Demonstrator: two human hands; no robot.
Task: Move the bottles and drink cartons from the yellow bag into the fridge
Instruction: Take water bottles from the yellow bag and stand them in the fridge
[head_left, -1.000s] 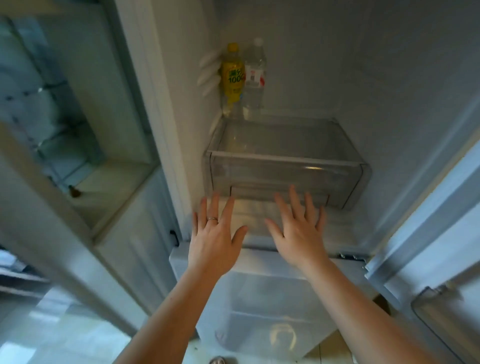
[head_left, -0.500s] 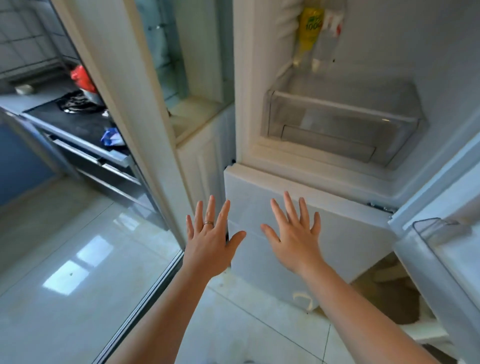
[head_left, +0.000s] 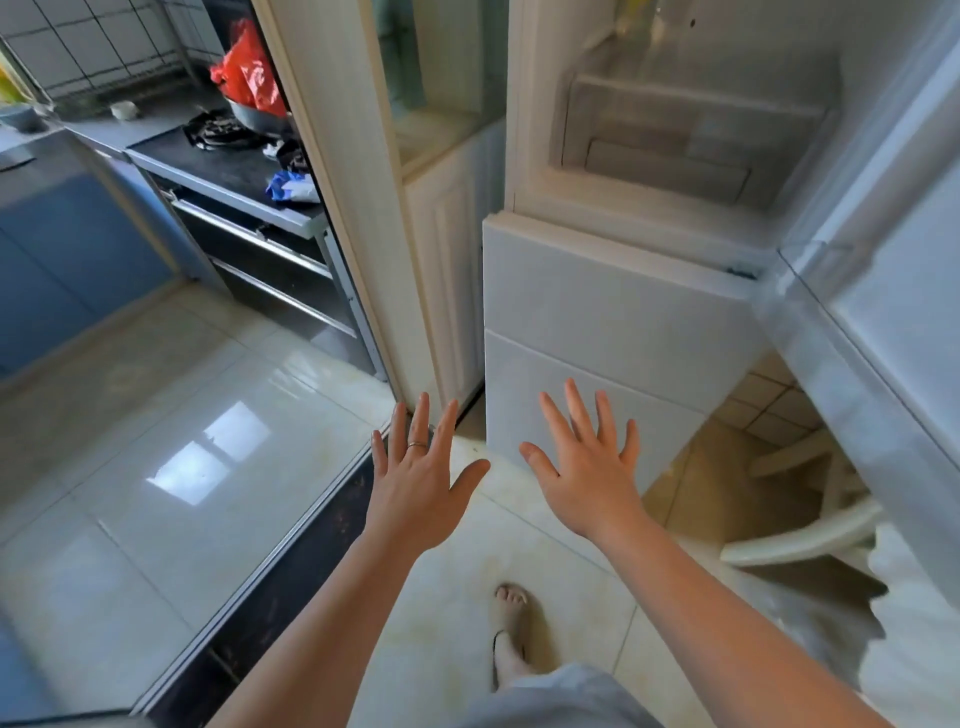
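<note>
The white fridge (head_left: 597, 312) stands at the upper right with its upper door (head_left: 883, 291) swung open to the right. A clear drawer (head_left: 675, 150) sits inside, and the bottoms of two bottles (head_left: 641, 10) show faintly at the top edge. My left hand (head_left: 415, 478) and my right hand (head_left: 587, 467) are held out flat in front of me, fingers spread, holding nothing, low in front of the fridge's lower drawers. The yellow bag is out of view.
A sliding glass door frame (head_left: 353, 182) and its floor track (head_left: 280, 561) divide me from the kitchen. A stove counter (head_left: 228, 161) with a red bag (head_left: 249, 73) lies at the back left. White chair legs (head_left: 810, 525) stand under the fridge door.
My view has swung down and left away from the fridge shelf. The hands have come back from the fridge interior and stay spread and empty. My foot and the kitchen floor have come into view.
</note>
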